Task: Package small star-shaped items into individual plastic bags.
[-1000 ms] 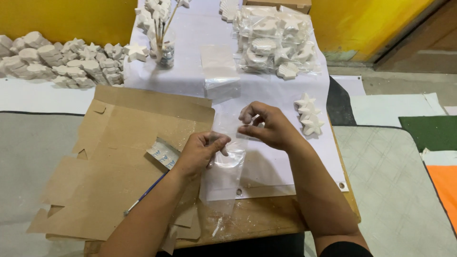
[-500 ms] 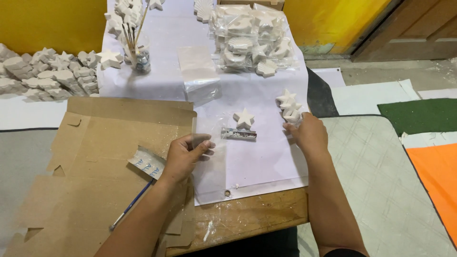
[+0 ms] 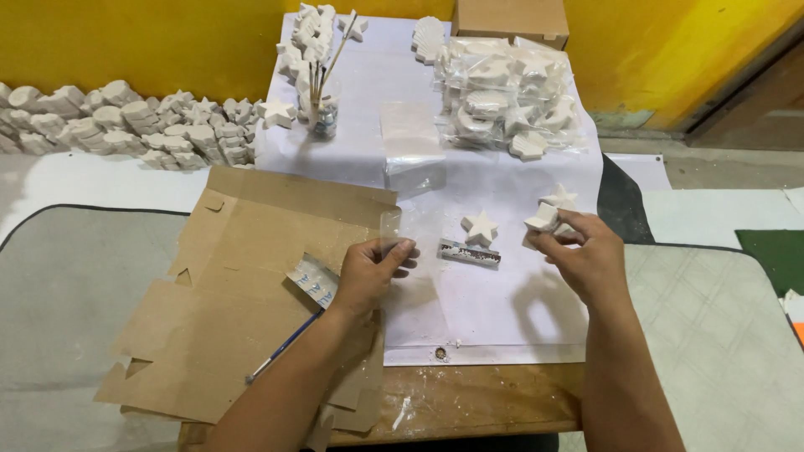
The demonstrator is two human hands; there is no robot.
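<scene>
A white star-shaped plaster cast [image 3: 544, 219] sits pinched in the right hand [image 3: 582, 255], just right of another white plaster star [image 3: 481, 226] lying on the white paper sheet [image 3: 502, 310]. Left of that lying star, the left hand [image 3: 373, 272] holds up a small clear plastic bag [image 3: 409, 238] between thumb and fingers, above the flattened brown cardboard [image 3: 226, 318].

On the desk [image 3: 469, 402], cardboard [image 3: 218, 318] lies left; a star [image 3: 481, 226] sits right of it, packed bags [image 3: 511, 100] behind.
</scene>
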